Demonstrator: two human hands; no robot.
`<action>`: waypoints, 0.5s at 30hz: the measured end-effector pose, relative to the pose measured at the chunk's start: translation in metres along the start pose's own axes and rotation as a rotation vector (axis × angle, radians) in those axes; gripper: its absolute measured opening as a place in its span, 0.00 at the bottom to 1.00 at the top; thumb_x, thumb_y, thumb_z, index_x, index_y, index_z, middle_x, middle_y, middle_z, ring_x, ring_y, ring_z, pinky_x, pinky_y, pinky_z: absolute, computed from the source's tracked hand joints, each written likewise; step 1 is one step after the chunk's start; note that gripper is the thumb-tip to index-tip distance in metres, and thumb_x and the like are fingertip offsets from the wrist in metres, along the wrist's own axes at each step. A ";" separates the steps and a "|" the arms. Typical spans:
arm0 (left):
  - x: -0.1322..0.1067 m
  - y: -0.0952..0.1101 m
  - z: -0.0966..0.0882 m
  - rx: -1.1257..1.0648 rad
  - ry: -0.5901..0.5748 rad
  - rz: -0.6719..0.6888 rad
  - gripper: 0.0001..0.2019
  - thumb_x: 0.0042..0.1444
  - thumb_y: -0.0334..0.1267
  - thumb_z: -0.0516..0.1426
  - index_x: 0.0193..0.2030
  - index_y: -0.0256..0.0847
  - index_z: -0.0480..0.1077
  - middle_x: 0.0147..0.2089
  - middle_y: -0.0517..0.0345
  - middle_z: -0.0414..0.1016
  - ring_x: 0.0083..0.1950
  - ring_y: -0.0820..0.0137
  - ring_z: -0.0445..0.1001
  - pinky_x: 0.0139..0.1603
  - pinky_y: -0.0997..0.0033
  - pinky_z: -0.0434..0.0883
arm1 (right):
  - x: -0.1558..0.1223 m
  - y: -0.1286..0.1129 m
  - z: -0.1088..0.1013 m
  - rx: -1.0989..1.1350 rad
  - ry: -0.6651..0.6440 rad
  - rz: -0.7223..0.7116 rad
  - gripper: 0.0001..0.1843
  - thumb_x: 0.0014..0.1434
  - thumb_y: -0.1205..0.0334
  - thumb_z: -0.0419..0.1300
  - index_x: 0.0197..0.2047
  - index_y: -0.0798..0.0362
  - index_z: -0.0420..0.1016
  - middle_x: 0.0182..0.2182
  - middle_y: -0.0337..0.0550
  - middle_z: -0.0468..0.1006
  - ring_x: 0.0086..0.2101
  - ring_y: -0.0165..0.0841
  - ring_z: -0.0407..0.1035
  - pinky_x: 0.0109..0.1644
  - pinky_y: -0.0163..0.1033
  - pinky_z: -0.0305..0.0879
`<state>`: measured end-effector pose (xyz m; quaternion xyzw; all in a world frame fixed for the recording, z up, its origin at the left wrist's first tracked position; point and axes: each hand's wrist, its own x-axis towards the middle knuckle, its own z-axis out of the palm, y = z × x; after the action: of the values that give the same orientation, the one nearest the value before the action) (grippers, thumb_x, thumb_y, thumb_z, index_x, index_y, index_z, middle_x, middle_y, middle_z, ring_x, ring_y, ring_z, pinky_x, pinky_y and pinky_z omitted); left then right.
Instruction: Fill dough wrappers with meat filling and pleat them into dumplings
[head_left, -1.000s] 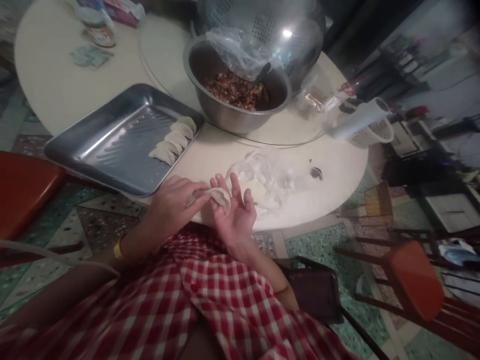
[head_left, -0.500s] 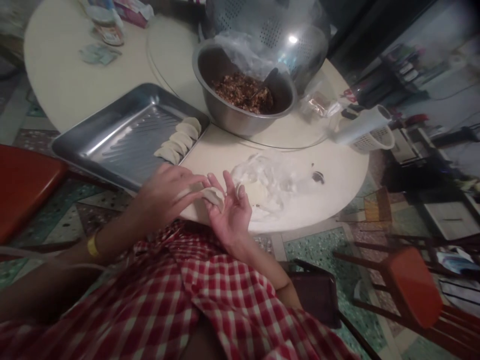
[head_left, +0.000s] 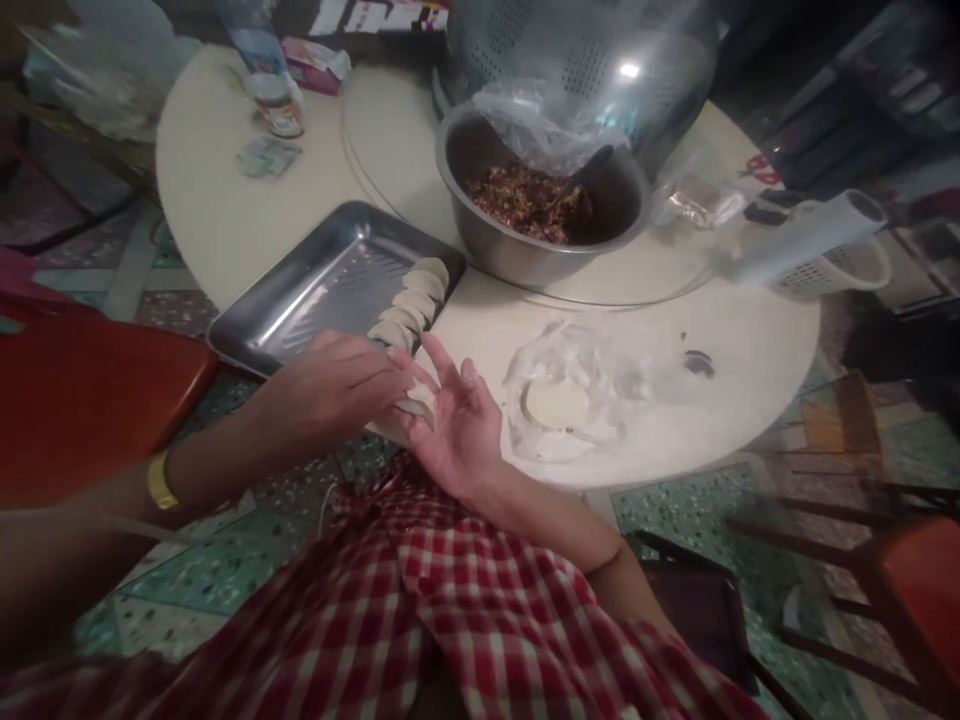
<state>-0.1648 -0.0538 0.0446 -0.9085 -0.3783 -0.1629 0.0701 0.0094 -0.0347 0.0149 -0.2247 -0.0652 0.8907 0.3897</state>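
Dumpling (head_left: 415, 408) is pinched at the fingertips of the left hand (head_left: 337, 385), though the exact contact is partly hidden; against it the right hand (head_left: 459, 430) is turned palm up, fingers spread. Both are held over the near edge of the table (head_left: 480, 330). Just beyond the left hand, the metal tray (head_left: 300, 290) is partly covered from view, and along its right wall a row of finished dumplings (head_left: 418, 295) is overlapped. To the right, a flat dough round (head_left: 559, 403) is laid on a whitish, crumpled-looking patch (head_left: 600, 365), with a small dark piece (head_left: 698, 363) farther along. The way toward the back is blocked by a deep metal bowl (head_left: 517, 258), in which minced filling (head_left: 525, 203) is held; behind it a large perforated vessel (head_left: 585, 65) is placed. At the far right, a white basket (head_left: 829, 272) is overlain by a pale tube (head_left: 814, 238). At the far left, a jar (head_left: 279, 107) is set beside a pink box (head_left: 316, 66).
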 end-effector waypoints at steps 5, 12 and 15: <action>-0.020 -0.016 -0.015 0.069 0.014 -0.005 0.09 0.66 0.29 0.51 0.53 0.38 0.64 0.40 0.52 0.75 0.42 0.65 0.67 0.44 0.60 0.63 | 0.011 0.000 0.000 -0.045 0.006 -0.080 0.20 0.63 0.46 0.51 0.53 0.44 0.73 0.46 0.40 0.82 0.46 0.31 0.75 0.51 0.38 0.69; -0.033 -0.050 0.002 0.112 -0.084 -0.033 0.09 0.67 0.29 0.49 0.49 0.38 0.68 0.38 0.53 0.77 0.38 0.66 0.68 0.42 0.62 0.63 | 0.004 -0.025 -0.029 -0.112 0.103 -0.323 0.22 0.59 0.43 0.57 0.52 0.42 0.75 0.49 0.41 0.82 0.52 0.35 0.73 0.66 0.51 0.58; -0.031 -0.062 0.022 0.007 -0.093 -0.043 0.09 0.65 0.29 0.51 0.44 0.39 0.72 0.35 0.56 0.76 0.37 0.67 0.69 0.40 0.64 0.63 | -0.001 -0.031 -0.035 -0.135 0.118 -0.370 0.23 0.56 0.42 0.59 0.52 0.41 0.75 0.49 0.41 0.82 0.52 0.37 0.73 0.68 0.54 0.54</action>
<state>-0.2240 -0.0248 0.0139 -0.9066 -0.4011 -0.1206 0.0520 0.0462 -0.0163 -0.0075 -0.2864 -0.1421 0.7828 0.5339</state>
